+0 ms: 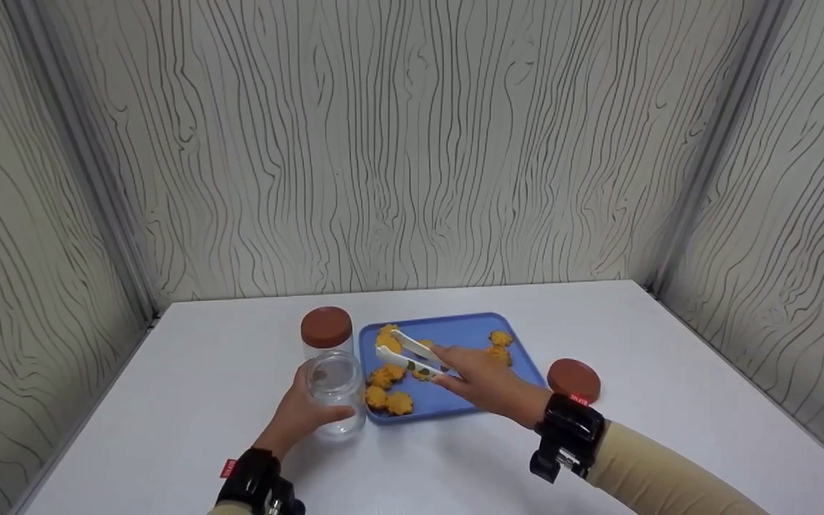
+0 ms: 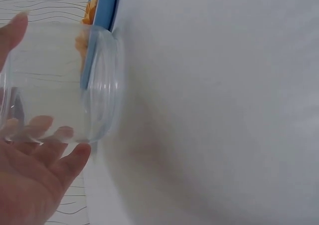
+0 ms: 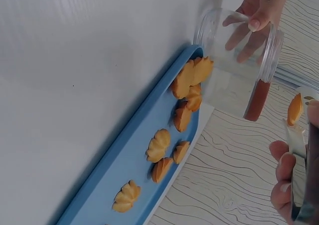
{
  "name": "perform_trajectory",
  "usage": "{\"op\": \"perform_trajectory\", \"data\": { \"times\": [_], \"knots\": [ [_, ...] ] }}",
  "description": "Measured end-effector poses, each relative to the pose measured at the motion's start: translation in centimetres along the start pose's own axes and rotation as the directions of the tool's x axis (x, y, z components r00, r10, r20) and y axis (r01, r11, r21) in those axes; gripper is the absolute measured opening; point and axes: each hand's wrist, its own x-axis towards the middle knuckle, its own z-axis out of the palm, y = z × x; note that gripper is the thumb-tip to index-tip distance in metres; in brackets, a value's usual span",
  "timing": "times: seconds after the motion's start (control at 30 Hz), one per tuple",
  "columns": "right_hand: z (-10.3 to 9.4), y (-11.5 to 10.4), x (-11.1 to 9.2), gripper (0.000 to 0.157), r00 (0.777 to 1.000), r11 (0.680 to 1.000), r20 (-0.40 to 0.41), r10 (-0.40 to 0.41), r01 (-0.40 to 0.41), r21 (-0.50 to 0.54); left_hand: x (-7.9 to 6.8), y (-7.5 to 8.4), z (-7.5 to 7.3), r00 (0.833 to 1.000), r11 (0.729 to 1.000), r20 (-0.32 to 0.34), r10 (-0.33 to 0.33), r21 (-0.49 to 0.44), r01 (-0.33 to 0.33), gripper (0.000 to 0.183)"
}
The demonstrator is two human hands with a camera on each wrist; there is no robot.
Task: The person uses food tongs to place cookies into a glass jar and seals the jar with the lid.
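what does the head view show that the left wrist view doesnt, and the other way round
Only the head view shows the right hand holding white tongs over the blue tray, and a red-brown lid to the tray's right.

Only the left wrist view shows the clear jar's base close up, with fingertips against its side.

Both show the left hand gripping that jar, at least part of the tray, pastries, the white table and patterned wall.

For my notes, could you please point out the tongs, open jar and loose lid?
Tongs (image 1: 410,364): head view, nearer arm.
Open jar (image 2: 50,80): left wrist view, side wall.
Loose lid (image 1: 572,378): head view, top.
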Motion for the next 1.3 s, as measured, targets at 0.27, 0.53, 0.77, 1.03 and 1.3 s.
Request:
{"op": "perform_trajectory", "data": {
  "times": [0.27, 0.53, 0.77, 1.03, 1.3],
  "knots": [
    [0.5, -0.4, 0.3, 0.048, 0.999, 0.999, -0.021, -0.044, 0.044, -0.011, -0.2, -0.2, 0.4, 0.999, 0.999, 0.000, 0.050, 0.006, -0.050, 0.109],
    [1.5, -1.7, 1.6, 0.048, 0.997, 0.997, 0.005, -0.076, 0.076, -0.021, -0.3, -0.2, 0.4, 0.999, 0.999, -0.010, 0.045, 0.007, -0.044, 0.105],
    [2.0, -2.5, 2.3, 0.049, 0.998, 0.998, 0.022, -0.062, 0.062, 0.002, -0.3, 0.2, 0.5, 0.999, 0.999, -0.014, 0.041, 0.025, -0.041, 0.104],
    [2.6, -3.2, 3.2, 0.050, 0.996, 0.998, 0.050, -0.068, 0.068, 0.000, -0.3, 0.0, 0.3, 1.000, 1.000, -0.010, 0.025, 0.011, -0.025, 0.105],
    [3.3, -3.8, 4.2, 0.052, 0.997, 0.999, 0.062, -0.050, 0.051, -0.010, -0.4, -0.3, -0.1, 0.998, 0.998, -0.016, 0.064, 0.009, -0.063, 0.106]
  ]
}}
